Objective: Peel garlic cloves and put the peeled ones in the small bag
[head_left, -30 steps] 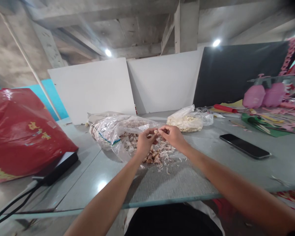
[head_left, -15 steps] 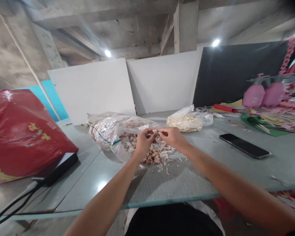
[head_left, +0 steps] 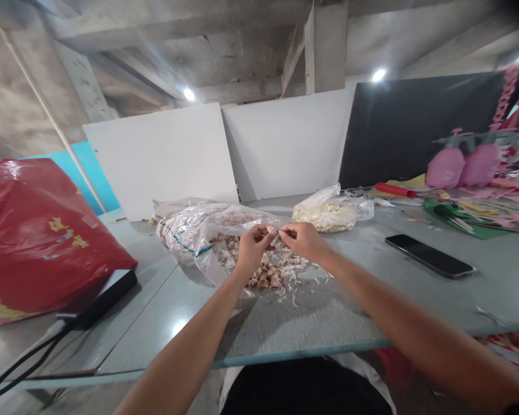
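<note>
Over a heap of unpeeled garlic cloves (head_left: 266,278), my left hand (head_left: 251,248) is closed, with a pale garlic clove (head_left: 270,229) pinched at its fingertips. My right hand (head_left: 303,239) is right beside it, thumb and finger pressed together close to the clove; whatever they grip is too small to make out. Loose garlic skins (head_left: 294,276) lie scattered around the heap and below my right hand. Behind and left of my hands, a clear plastic bag (head_left: 185,225) lies open, with more cloves spilling at its mouth.
A tied plastic bag of peeled cloves (head_left: 324,216) sits behind my right hand. To the right lies a black phone (head_left: 430,255), with pink spray bottles (head_left: 445,168) and craft scraps beyond. A red bag (head_left: 47,236) and a black power bank (head_left: 106,300) with a cable are left.
Both hands stay over the heap with the clove at the left fingertips. The right fingertips have shifted very slightly; the view has barely moved.
</note>
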{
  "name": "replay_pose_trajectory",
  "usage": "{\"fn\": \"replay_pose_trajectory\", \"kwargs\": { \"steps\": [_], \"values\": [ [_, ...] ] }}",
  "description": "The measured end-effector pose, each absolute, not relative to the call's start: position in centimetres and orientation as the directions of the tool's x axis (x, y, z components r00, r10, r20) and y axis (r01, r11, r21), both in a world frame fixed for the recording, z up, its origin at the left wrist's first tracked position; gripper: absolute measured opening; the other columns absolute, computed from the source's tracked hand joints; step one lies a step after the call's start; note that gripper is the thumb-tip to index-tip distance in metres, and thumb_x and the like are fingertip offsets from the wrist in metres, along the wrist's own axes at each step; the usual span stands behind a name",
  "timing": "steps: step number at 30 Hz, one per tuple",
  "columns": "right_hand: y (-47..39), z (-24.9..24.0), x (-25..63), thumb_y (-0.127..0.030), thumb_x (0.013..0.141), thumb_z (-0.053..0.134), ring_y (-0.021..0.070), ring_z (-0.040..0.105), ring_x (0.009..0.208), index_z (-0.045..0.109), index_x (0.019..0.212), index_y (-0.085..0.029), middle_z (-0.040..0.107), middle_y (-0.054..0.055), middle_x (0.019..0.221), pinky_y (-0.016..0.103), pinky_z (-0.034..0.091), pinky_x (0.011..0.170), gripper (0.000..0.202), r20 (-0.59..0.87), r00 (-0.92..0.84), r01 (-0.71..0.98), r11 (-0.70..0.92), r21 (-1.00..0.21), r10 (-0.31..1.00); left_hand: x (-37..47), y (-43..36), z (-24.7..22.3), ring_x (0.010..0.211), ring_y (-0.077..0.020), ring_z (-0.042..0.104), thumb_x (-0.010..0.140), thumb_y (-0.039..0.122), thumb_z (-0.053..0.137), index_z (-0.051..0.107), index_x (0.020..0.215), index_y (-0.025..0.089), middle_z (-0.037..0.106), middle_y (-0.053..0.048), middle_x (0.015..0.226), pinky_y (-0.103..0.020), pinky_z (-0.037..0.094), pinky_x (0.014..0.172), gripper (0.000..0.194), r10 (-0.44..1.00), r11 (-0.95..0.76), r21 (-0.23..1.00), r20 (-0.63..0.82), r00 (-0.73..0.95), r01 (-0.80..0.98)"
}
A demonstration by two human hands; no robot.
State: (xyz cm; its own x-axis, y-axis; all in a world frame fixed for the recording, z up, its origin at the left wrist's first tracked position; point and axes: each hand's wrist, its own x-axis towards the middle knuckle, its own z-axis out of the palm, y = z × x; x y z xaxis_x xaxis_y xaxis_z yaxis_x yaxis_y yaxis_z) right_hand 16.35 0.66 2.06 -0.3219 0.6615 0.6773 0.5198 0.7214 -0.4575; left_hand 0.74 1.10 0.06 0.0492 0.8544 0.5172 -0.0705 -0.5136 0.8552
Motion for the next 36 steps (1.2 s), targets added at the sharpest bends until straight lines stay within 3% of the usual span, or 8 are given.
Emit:
{"fn": "replay_pose_trajectory", "kwargs": {
  "steps": [5,10,17,24,32,36],
  "values": [
    [0.5,2.1,16.4,-0.032,0.08,0.046,0.0095,0.048,0.053,0.065,0.073,-0.015,0.059,0.0,0.058,0.02,0.034,0.051,0.026,0.675,-0.319,0.491,0.725,-0.483,0.666,0.7,1.0,0.1,0.051,-0.005,0.047,0.062,0.041,0.069,0.06,0.089,0.016,0.051,0.005,0.063,-0.022,0.052,0.051,0.038,0.846,-0.524,0.849,0.528,0.073,-0.073],
    [0.3,2.3,16.4,-0.034,0.081,0.048,0.0124,0.058,0.063,0.067,0.091,-0.016,0.066,0.003,0.071,0.021,0.041,0.059,0.028,0.696,-0.291,0.414,0.742,-0.527,0.657,0.5,1.3,0.0,0.052,-0.0056,0.048,0.064,0.039,0.067,0.061,0.091,0.015,0.055,0.002,0.068,-0.022,0.052,0.05,0.036,0.843,-0.525,0.851,0.524,0.122,-0.022],
    [0.7,2.3,16.7,-0.031,0.077,0.054,0.0153,0.063,0.071,0.07,0.087,-0.018,0.07,0.002,0.08,0.023,0.045,0.063,0.023,0.667,-0.327,0.43,0.734,-0.526,0.669,0.2,1.5,-0.1,0.05,-0.0075,0.05,0.061,0.039,0.069,0.067,0.082,0.013,0.058,0.001,0.06,-0.021,0.05,0.049,0.034,0.858,-0.514,0.824,0.495,0.141,0.237],
    [1.2,2.3,17.1,-0.029,0.077,0.054,0.0172,0.064,0.078,0.071,0.087,-0.019,0.071,0.003,0.087,0.024,0.047,0.068,0.022,0.68,-0.363,0.415,0.764,-0.494,0.637,0.2,1.6,-0.2,0.05,-0.0082,0.051,0.063,0.039,0.067,0.068,0.084,0.013,0.06,-0.001,0.061,-0.021,0.049,0.049,0.034,0.855,-0.519,0.818,0.496,0.152,0.248],
    [1.2,2.1,16.9,-0.018,0.074,0.049,0.0092,0.055,0.056,0.069,0.08,-0.016,0.067,0.001,0.068,0.018,0.037,0.054,0.021,0.678,-0.385,0.502,0.758,-0.416,0.626,0.1,1.8,-0.6,0.046,-0.009,0.054,0.064,0.04,0.067,0.068,0.086,0.014,0.06,0.0,0.056,-0.018,0.043,0.046,0.034,0.858,-0.513,0.798,0.488,0.16,0.316],
    [1.1,1.9,16.8,-0.016,0.074,0.049,0.0089,0.053,0.059,0.066,0.079,-0.016,0.065,0.001,0.07,0.018,0.036,0.055,0.018,0.712,-0.368,0.552,0.757,-0.35,0.598,0.1,1.7,-0.6,0.049,-0.0105,0.057,0.066,0.041,0.066,0.066,0.09,0.014,0.059,-0.001,0.055,-0.019,0.045,0.047,0.037,0.877,-0.481,0.83,0.447,0.178,0.283]
  ]
}}
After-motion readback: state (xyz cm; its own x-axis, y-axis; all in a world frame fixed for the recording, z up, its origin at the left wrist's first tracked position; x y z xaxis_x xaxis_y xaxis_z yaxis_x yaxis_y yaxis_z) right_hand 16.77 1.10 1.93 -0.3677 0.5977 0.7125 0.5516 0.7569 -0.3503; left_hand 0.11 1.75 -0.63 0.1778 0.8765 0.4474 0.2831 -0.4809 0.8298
